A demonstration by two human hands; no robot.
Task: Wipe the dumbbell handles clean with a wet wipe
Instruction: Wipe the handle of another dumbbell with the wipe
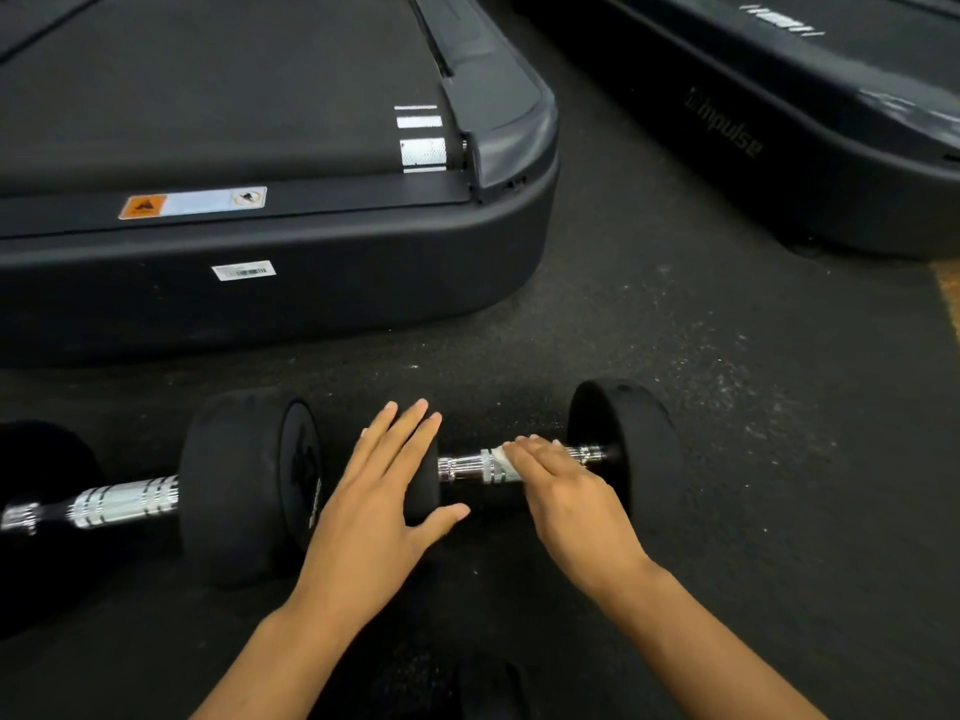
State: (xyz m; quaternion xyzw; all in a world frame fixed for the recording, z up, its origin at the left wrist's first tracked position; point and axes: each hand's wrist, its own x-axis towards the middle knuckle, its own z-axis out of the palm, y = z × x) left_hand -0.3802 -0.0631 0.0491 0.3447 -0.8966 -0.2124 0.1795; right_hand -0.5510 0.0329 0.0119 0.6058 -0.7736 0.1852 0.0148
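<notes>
The black rubber-headed dumbbell with a chrome knurled handle lies on the dark rubber floor, nearest the person. Its handle is being wiped: a white wet wipe is pressed onto it under the flat, extended fingers of the right hand. The left hand is laid open on the inner head, steadying it. A second matching dumbbell at left appears untouched, so roughly half seems left. Beyond, a black treadmill base is seen.
</notes>
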